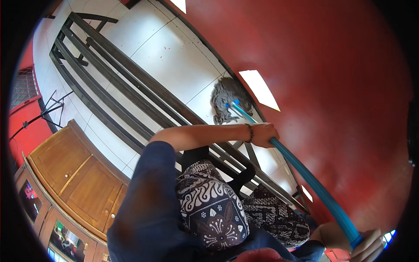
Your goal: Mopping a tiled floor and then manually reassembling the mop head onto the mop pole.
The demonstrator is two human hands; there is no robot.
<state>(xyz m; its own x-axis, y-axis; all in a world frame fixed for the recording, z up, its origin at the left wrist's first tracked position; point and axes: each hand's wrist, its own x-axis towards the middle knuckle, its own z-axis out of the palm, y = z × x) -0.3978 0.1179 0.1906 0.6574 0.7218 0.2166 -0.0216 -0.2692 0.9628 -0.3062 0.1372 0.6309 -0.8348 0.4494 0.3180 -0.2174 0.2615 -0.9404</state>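
Observation:
My left hand [264,133], with a bracelet at the wrist, is closed around the middle of a blue mop handle [305,174]. My right hand [366,246] grips the handle's upper end at the lower right edge of the picture. The grey string mop head [229,102] rests on the white tiled floor [174,56], close to the foot of a red wall [331,78]. My left arm in a dark blue sleeve reaches across from the lower left. Below it are my legs in black-and-white patterned trousers [214,205].
A long dark metal frame of parallel bars [126,94] runs diagonally across the floor, between me and the mop head. A brown wooden cabinet [74,174] with glass-fronted compartments stands at the left. Pale rectangular patches [259,89] show on the red wall.

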